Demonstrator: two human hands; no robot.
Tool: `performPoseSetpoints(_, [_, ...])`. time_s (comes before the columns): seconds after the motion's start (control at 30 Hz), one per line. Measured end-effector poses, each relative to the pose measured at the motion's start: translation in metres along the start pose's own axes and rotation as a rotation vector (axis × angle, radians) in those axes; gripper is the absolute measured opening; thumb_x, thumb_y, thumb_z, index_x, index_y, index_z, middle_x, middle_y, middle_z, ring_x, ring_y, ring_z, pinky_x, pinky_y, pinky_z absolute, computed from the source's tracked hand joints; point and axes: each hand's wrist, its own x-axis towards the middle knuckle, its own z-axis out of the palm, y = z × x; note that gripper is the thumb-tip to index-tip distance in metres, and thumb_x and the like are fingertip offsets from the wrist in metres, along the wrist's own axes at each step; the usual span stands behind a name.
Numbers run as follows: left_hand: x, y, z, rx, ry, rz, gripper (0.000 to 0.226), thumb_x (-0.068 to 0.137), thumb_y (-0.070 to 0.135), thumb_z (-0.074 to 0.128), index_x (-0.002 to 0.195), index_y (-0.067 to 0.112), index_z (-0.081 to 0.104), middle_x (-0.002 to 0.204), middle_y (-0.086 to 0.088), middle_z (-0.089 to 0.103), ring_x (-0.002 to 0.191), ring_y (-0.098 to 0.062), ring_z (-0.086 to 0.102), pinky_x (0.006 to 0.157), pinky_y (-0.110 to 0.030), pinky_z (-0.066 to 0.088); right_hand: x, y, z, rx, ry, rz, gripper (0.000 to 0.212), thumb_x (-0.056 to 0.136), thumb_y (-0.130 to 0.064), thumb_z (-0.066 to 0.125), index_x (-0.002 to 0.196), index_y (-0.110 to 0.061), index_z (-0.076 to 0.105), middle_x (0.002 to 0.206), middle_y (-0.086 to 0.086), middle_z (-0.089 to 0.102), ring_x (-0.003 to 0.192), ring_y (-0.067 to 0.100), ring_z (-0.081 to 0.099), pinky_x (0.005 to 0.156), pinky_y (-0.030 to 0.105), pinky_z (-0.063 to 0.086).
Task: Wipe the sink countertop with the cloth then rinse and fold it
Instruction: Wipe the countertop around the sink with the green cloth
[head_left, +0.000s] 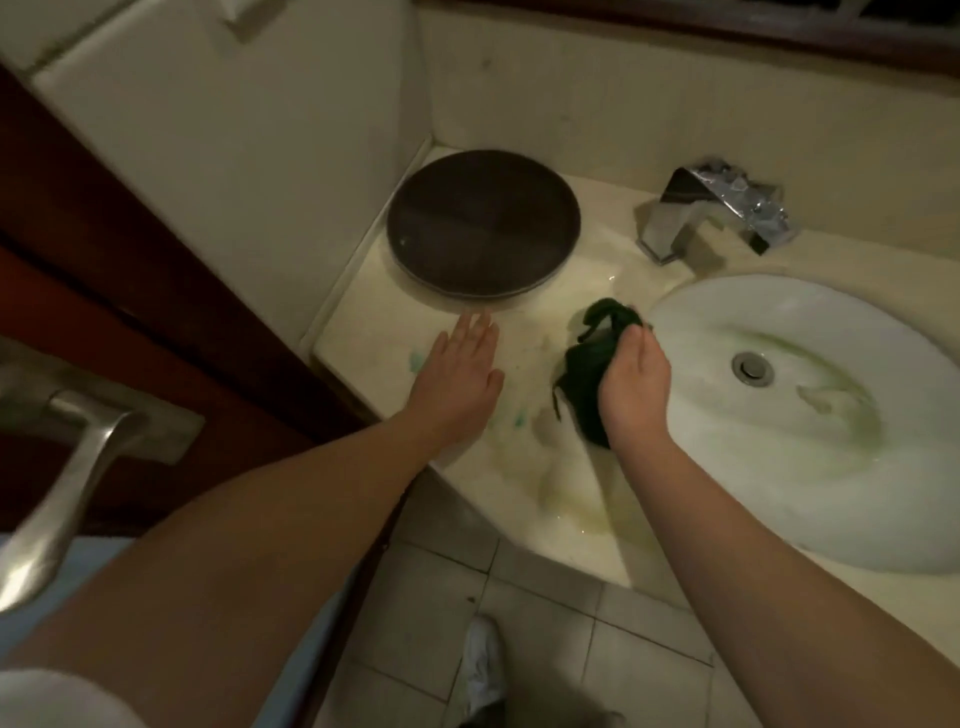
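Dark green crumpled cloth (589, 364) lies on the wet cream stone tabletop (363, 332), its long axis running from front edge toward back wall. The right hand (635, 387) grasps it in curled fingers, just beside the white oval basin (831, 493). Left hand (457, 384) rests flat on the tabletop, fingers released. Behind them: round dark brown tray (483, 223), chrome faucet (717, 208).

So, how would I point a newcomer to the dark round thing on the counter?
From the white oval sink basin, follow the cream stone countertop left into the wall corner. There, left of the chrome faucet, lies a dark brown round flat tray. Unlike the crumpled dark green cloth the right hand grips, it is a wide, smooth disc.
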Motion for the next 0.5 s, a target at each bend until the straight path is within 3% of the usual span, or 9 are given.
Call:
performPoseSetpoints(0.17, [0.003, -0.005, 0.015, 0.068, 0.067, 0.005, 0.063, 0.098, 0.040, 0.014, 0.153, 0.011, -0.001, 0.162, -0.006, -0.002, 0.149, -0.022, -0.006, 0.121, -0.042, 0.001, 0.032, 0.002, 0.024, -0.487, -0.338, -0.238, 0.053, 0.103, -0.037, 0.027, 0.151, -0.016, 0.027, 0.160, 0.004, 0.021, 0.149, 0.019, 0.011, 0.119, 0.031, 0.006])
performPoseSetpoints(0.33, [0.004, -0.004, 0.017, 0.072, 0.082, -0.001, 0.063, 0.098, 0.040, 0.011, 0.152, 0.012, -0.004, 0.162, -0.007, -0.003, 0.149, -0.022, -0.006, 0.121, -0.043, 0.003, 0.040, 0.018, 0.035, -0.738, -0.166, -0.424, 0.053, 0.099, -0.029, 0.034, 0.148, -0.009, 0.033, 0.157, 0.009, 0.029, 0.148, 0.025, 0.017, 0.121, 0.037, 0.014])
performPoseSetpoints(0.5, [0.005, -0.004, 0.016, 0.084, 0.092, 0.001, 0.064, 0.098, 0.040, 0.013, 0.152, 0.010, -0.004, 0.162, -0.009, -0.003, 0.149, -0.023, -0.006, 0.121, -0.043, 0.003, 0.066, 0.018, 0.069, -1.076, -0.294, -0.375, 0.066, 0.099, -0.041, 0.022, 0.154, -0.008, 0.007, 0.163, 0.011, 0.004, 0.150, 0.028, 0.002, 0.121, 0.043, 0.005])
